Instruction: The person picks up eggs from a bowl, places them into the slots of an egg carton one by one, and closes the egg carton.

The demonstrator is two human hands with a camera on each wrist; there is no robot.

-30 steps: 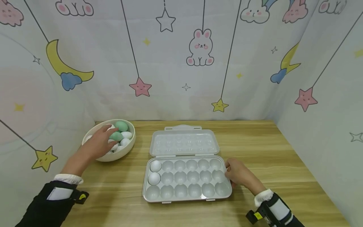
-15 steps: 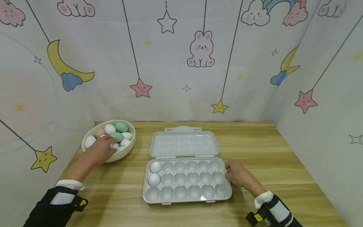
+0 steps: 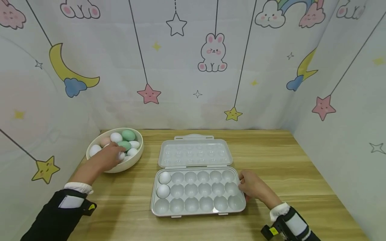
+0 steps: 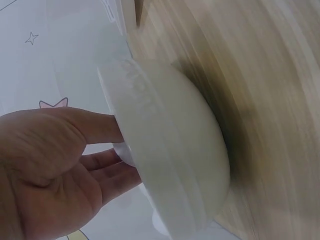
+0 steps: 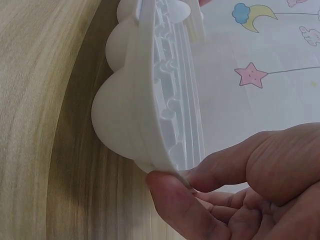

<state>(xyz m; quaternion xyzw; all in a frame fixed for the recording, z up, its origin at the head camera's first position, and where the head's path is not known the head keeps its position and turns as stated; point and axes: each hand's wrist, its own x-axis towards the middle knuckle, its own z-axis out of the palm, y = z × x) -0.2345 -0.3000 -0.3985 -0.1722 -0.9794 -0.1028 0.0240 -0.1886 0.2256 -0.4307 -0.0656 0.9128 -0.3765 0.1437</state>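
Observation:
My left hand (image 3: 105,158) reaches into a cream bowl (image 3: 132,163) of white, green and pinkish eggs at the back left. In the left wrist view, its thumb and fingers pinch a white egg (image 4: 123,154), partly hidden by the bowl's rim. An open grey-white egg tray (image 3: 199,211) lies in the middle of the table. Two white eggs, one at the back (image 3: 165,177) and one in the middle row (image 3: 163,191), sit in its leftmost column. My right hand (image 3: 254,184) grips the tray's right edge between thumb and fingers.
The tray's lid (image 3: 195,152) lies folded back behind it. Patterned white cloth (image 3: 187,110) walls in the wooden table (image 3: 265,150) at the back and both sides. Green eggs (image 3: 128,135) show on top in the bowl.
My left hand has lowered deeper into the bowl, toward its near side, and its fingers have closed around a white egg. My right hand stays on the tray's edge.

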